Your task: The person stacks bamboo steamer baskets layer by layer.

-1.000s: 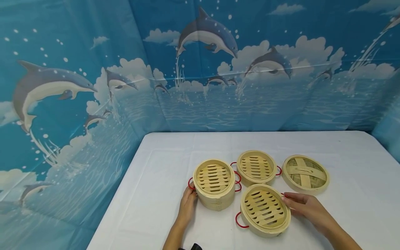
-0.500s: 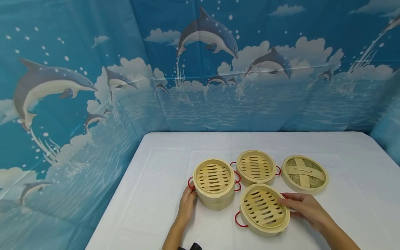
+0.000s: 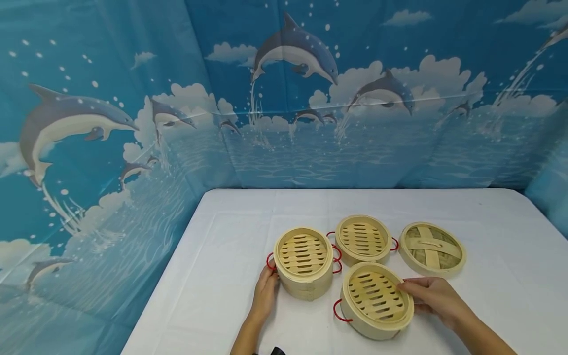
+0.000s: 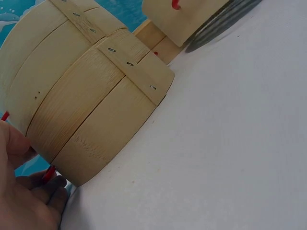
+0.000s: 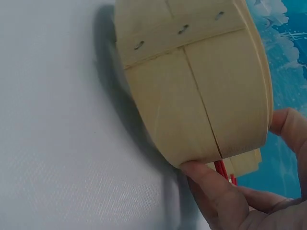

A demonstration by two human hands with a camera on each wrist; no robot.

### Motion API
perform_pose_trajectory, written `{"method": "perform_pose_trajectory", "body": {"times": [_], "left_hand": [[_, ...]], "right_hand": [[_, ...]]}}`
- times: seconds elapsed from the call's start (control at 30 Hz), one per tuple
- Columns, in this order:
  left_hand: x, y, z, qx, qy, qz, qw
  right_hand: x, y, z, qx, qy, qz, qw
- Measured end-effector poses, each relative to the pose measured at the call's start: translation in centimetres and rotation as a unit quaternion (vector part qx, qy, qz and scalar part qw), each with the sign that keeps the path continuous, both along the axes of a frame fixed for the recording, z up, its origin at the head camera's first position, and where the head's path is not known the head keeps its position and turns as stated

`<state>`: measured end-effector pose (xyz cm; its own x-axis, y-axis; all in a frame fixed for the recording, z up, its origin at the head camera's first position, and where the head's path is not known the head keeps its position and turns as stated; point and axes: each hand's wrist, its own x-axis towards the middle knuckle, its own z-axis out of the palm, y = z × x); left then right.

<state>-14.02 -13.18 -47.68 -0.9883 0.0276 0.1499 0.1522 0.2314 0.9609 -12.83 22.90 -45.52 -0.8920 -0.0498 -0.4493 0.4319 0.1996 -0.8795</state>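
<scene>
My left hand [image 3: 265, 291] holds the left side of a stack of bamboo steamer baskets [image 3: 307, 288]. In the left wrist view its thumb lies along the stack's wall [image 4: 96, 96], with the other fingers around a lower red handle [image 4: 49, 175]. On the right, my right hand [image 3: 437, 298] grips a single bamboo steamer basket [image 3: 377, 296] by the rim, thumb on top and fingers below. The right wrist view shows that basket's stapled wall [image 5: 201, 86] over a dark shadow on the cloth, red cords [image 5: 221, 168] between the fingers.
Behind the held basket sits another slatted steamer basket [image 3: 361, 239] with red handles. A woven bamboo lid [image 3: 437, 246] lies to its right. All stand on a white-covered table [image 3: 239, 222], with a blue dolphin-print curtain [image 3: 284, 153] hanging behind it.
My right hand has shifted its hold, the thumb moving from beside the red handle onto the basket's rim. That basket has tilted slightly. My left hand and the stack stay put.
</scene>
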Motion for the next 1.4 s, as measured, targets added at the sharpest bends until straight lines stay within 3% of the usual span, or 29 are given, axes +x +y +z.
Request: {"method": "perform_pose_trajectory", "body": {"times": [0.23, 0.47, 0.53, 0.6, 0.77, 0.83, 1.1, 1.2, 1.37, 1.4], "left_hand": [[-0.2, 0.0, 0.0, 0.003, 0.005, 0.005, 1.0], [-1.0, -0.5, -3.1, 0.02, -0.012, 0.009, 0.9997], [-1.1, -0.5, -3.3, 0.017, -0.011, 0.008, 0.9997], [-1.0, -0.5, -3.2, 0.021, -0.011, 0.006, 0.9997], [-0.4, -0.2, -1.4, 0.023, -0.002, -0.002, 0.9997], [-0.3, -0.2, -1.3, 0.016, 0.002, 0.001, 0.9999], [-1.0, -0.6, -3.5, 0.018, 0.016, 0.003, 0.9997], [-0.7, -0.4, -2.5, 0.019, 0.009, 0.004, 0.9998], [-0.6, -0.3, -2.4, 0.016, 0.004, 0.005, 0.9998], [-0.8, -0.3, -2.9, 0.018, 0.007, 0.004, 0.9998]], "right_hand": [[0.3, 1.0, 1.2, 0.016, 0.01, 0.008, 1.0], [0.5, 2.3, 3.1, 0.019, -0.01, 0.002, 1.0], [0.3, 2.5, 4.0, 0.026, -0.015, 0.0, 1.0], [0.1, 2.7, 4.9, 0.03, -0.014, 0.003, 0.999], [-0.7, 2.6, 7.1, 0.026, 0.005, 0.017, 1.0], [-1.2, 2.1, 7.9, 0.021, 0.012, 0.021, 0.999], [-3.8, -1.3, 10.0, -0.005, 0.051, 0.03, 0.998], [-4.6, -3.1, 10.3, 0.003, 0.06, 0.027, 0.998], [-5.5, -5.8, 10.2, -0.013, 0.07, 0.024, 0.997], [-5.7, -6.2, 10.0, -0.016, 0.074, 0.025, 0.997]]}}
